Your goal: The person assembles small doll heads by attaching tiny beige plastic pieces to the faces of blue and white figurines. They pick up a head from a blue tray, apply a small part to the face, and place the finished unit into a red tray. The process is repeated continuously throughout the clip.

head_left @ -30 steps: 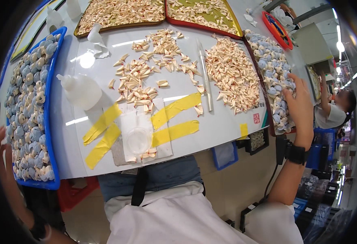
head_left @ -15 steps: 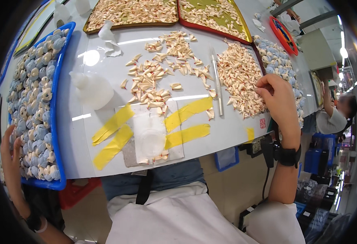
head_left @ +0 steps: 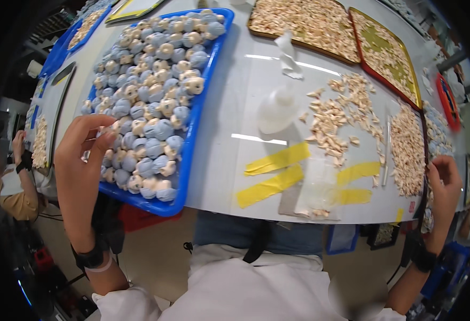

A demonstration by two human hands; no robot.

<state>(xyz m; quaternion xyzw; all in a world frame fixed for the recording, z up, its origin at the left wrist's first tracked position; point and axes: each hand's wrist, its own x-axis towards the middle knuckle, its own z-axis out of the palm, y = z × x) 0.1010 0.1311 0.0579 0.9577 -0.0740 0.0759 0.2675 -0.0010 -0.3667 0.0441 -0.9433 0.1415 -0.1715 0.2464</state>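
At the left edge of a blue tray (head_left: 205, 109), my left hand (head_left: 82, 155) has its thumb and fingertips curled together over the small round blue-and-cream pieces (head_left: 152, 107), which look like little doll heads. Whether a piece is between the fingertips I cannot make out. My right hand (head_left: 444, 182) is at the far right, thumb and fingers pinched beside a heap of small pointed cream pieces with red marks (head_left: 406, 150). Anything in that pinch is too small to see. Looser cream pieces (head_left: 328, 125) lie scattered in the middle of the table.
A white squeeze bottle (head_left: 279, 111) and crumpled tissue (head_left: 288, 56) stand mid-table. Yellow tape (head_left: 270, 187) flanks a white pad (head_left: 318, 184) near the front edge. A clear-barrelled pen-like tool (head_left: 387, 144) lies by the heap. Trays of cream pieces (head_left: 304, 27) line the back. Another person's hand (head_left: 19, 144) is far left.
The view has swung left, so the table sits further right. My left hand stays at the blue tray, now fully in view. My right hand stays by the heap, fingers pinched.
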